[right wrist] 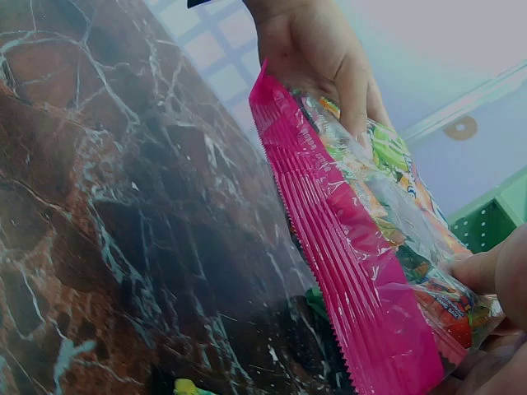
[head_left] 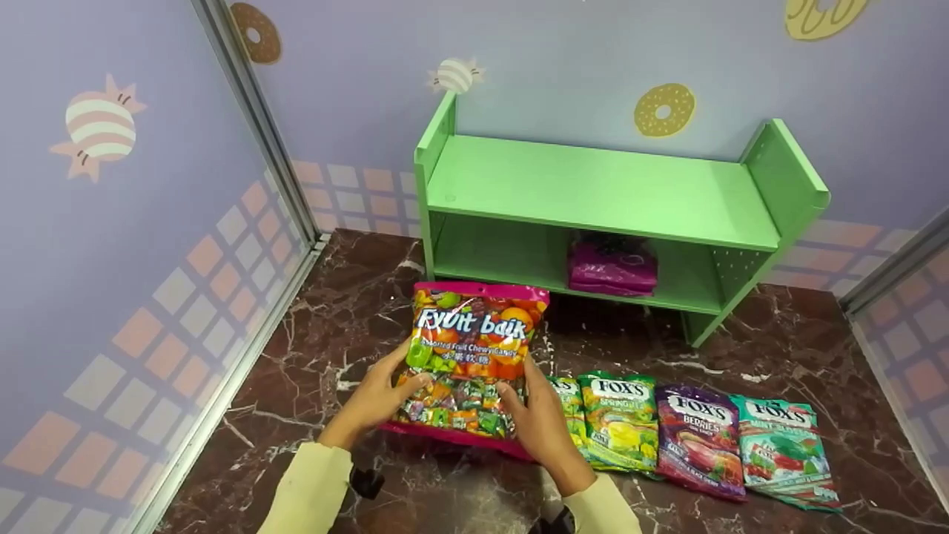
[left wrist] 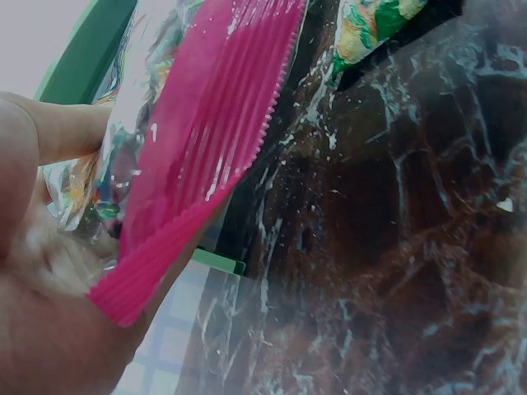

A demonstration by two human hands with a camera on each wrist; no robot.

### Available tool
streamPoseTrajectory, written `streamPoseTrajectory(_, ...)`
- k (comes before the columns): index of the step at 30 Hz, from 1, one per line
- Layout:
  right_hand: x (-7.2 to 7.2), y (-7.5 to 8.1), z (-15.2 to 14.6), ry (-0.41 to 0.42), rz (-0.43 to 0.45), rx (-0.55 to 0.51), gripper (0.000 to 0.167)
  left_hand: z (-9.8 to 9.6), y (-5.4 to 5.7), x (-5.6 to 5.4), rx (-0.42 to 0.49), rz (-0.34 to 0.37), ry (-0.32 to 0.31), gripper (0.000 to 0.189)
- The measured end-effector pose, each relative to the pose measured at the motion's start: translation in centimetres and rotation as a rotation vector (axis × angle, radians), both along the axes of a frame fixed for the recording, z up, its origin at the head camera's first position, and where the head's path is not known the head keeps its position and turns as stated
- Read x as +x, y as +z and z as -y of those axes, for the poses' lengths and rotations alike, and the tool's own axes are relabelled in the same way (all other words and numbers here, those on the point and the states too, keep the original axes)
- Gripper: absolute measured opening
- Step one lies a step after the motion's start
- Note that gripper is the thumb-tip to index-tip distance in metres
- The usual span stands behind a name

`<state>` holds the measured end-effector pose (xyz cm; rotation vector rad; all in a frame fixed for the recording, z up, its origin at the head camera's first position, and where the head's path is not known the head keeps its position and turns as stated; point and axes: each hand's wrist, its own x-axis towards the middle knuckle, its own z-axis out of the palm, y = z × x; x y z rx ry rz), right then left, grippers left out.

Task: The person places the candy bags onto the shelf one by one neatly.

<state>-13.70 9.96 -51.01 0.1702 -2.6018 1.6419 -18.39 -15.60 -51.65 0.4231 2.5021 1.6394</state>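
Both hands hold a bag of fruit chewy candy (head_left: 471,334) by its two sides, its printed front facing up. The left hand (head_left: 378,393) grips the left side with the thumb lying over the front. On the opposite side the right hand (head_left: 537,415) grips it the same way, thumb on the clear window that shows wrapped sweets. The pink crimped bottom edge (left wrist: 214,107) hangs over the marbled surface in the left wrist view. From the right wrist view, the pink seal (right wrist: 329,239) stretches between the two hands.
Ahead stands a green two-level shelf (head_left: 600,185), with a magenta package (head_left: 612,267) on its lower level. To the right, several candy bags lie in a row, among them a yellow-green one (head_left: 621,426), a purple one (head_left: 699,445) and a teal one (head_left: 787,452). Patterned walls (head_left: 133,259) enclose the space.
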Motion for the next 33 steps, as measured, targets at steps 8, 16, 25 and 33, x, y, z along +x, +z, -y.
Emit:
streamPoseTrajectory(8, -0.8, 0.6, -0.9, -0.018, -0.034, -0.011, 0.068, -1.0, 1.2, -1.5, -0.009, -0.065, -0.076, 0.072)
streamPoseTrajectory(16, -1.7, 1.0, -1.5, -0.062, -0.026, 0.023, 0.067, -1.7, 1.8, -2.8, -0.009, -0.053, -0.094, 0.072)
streamPoseTrajectory(25, -2.9, 1.3, -2.3, -0.043, -0.031, 0.020, 0.067, -2.5, 2.2, -4.1, -0.059, -0.073, -0.079, 0.072)
streamPoseTrajectory(33, -4.6, 1.5, -3.0, -0.040, -0.022, 0.036, 0.069, -3.1, 2.9, -5.2, -0.055, -0.079, -0.065, 0.070)
